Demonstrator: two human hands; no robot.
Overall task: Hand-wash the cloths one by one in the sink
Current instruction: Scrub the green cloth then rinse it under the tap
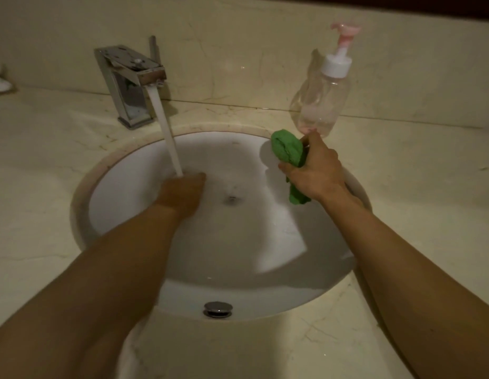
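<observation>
Dim marble desk (pixel 46 160) rings the sink (pixel 265 269), where my right hand (pixel 311 170) grips the soft, likely soggy green cloth (pixel 288 149) mid-bundle above the basin's right edge, my left hand (pixel 180 190) apart under the running water (pixel 166 132), its fingers' curl untellable.

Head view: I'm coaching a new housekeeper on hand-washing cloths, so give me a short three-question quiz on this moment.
1. True or false: the faucet is turned off.
2. The green cloth is: A) gripped by the right hand; B) hanging on a hook; C) draped over the bottle.
3. Fill in: the water stream lands on the ___ hand.

Key: 1 false, water is running; 2 A; 3 left hand.
</observation>
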